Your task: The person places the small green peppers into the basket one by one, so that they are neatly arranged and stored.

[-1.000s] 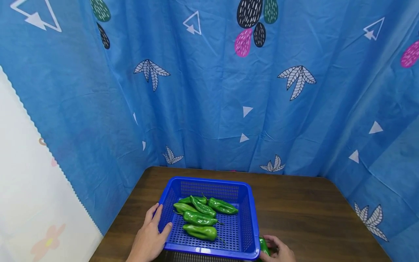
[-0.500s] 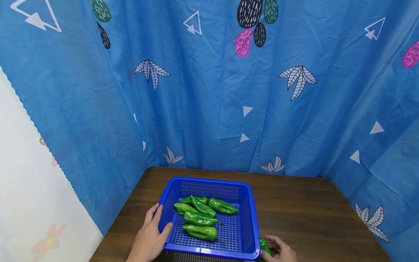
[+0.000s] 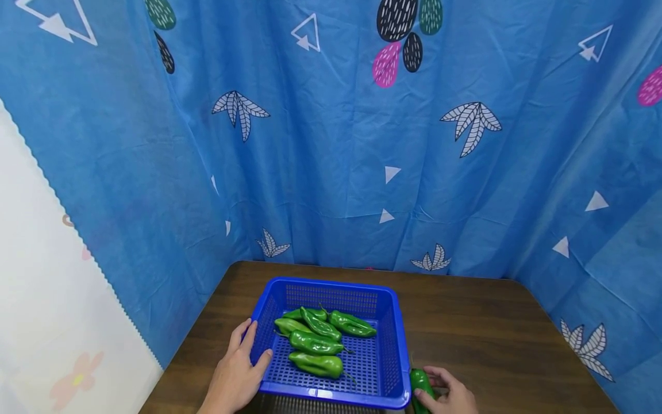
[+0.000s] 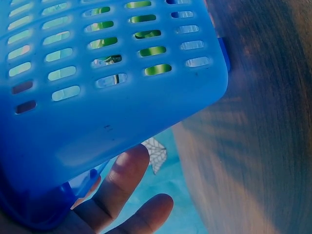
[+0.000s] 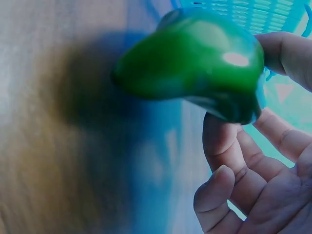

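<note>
A blue plastic basket (image 3: 385, 368) with slotted walls stands on the table. Several glossy green peppers (image 3: 316, 344) lie inside it, mostly toward its left and middle. My left hand (image 3: 235, 368) holds the basket's left side, thumb over the rim and fingers along the outer wall. In the left wrist view, its fingers (image 4: 126, 178) show beside the slotted wall, and green shows through the slots. Just right of the basket's front right corner, my right hand (image 3: 450, 395) pinches another green pepper (image 5: 195, 58) between thumb and fingers, close over the table in the right wrist view.
The brown wooden table (image 3: 481, 333) extends behind and to the right of the basket. A dark ridged surface (image 3: 305, 405) shows below the basket's front rim. A patterned blue curtain (image 3: 331, 144) hangs around the table, with a white cloth (image 3: 62, 287) at left.
My right hand has shifted slightly right with the pepper, so more of the pepper shows beside the basket. My left hand and the basket have stayed in place.
</note>
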`<state>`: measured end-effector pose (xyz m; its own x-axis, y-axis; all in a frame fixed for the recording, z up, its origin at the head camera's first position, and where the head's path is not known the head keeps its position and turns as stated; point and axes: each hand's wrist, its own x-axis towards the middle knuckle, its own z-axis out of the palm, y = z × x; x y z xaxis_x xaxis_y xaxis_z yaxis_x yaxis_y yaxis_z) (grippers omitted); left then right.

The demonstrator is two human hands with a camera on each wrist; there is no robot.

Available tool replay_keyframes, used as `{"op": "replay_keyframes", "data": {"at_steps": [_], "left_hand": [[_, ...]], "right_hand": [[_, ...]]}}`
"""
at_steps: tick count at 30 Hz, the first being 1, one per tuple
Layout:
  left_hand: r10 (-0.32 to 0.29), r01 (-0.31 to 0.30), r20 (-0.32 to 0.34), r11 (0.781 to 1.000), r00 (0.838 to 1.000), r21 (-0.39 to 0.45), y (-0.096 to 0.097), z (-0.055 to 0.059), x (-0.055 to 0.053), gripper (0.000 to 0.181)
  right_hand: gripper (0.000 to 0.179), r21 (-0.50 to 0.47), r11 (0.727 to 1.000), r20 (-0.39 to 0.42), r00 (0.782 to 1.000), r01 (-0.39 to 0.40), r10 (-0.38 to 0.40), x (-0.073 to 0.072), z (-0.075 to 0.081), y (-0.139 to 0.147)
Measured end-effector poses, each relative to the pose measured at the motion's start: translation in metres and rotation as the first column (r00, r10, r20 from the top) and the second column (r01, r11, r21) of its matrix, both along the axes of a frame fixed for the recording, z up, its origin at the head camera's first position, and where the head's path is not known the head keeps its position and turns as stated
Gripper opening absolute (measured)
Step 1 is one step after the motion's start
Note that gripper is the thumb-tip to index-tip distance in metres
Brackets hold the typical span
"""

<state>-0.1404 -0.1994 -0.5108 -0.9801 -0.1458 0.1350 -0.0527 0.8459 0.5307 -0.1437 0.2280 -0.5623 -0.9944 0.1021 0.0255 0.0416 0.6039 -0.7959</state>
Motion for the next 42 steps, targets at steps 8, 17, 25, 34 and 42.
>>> {"op": "replay_keyframes", "data": {"at_steps": [8,17,25,34,42], "left_hand": [[-0.006,0.006,-0.008,1.0,1.0,0.006,-0.001,-0.001,0.0,0.076],[-0.006,0.005,0.008,1.0,1.0,0.013,-0.001,-0.001,0.0,0.077],[-0.004,0.003,0.004,1.0,1.0,0.015,-0.002,-0.002,-0.001,0.077],[0.001,-0.001,0.013,1.0,1.0,0.019,-0.002,-0.002,0.001,0.078],[-0.001,0.001,-0.01,1.0,1.0,0.012,0.0,0.0,0.001,0.077]], "right_hand": [[0.052,0.03,1.0,0.041,0.999,-0.002,0.001,-0.002,0.023,0.006],[0.05,0.082,0.997,-0.002,1.0,0.0,0.0,-0.007,0.049,0.005],[0.05,0.09,0.996,-0.01,1.0,-0.02,0.021,-0.011,0.082,-0.002],[0.05,0.122,0.989,-0.096,0.991,-0.079,0.091,-0.025,0.111,-0.02],[0.049,0.089,0.986,-0.155,0.976,-0.143,0.155,-0.034,0.122,-0.042]]}}
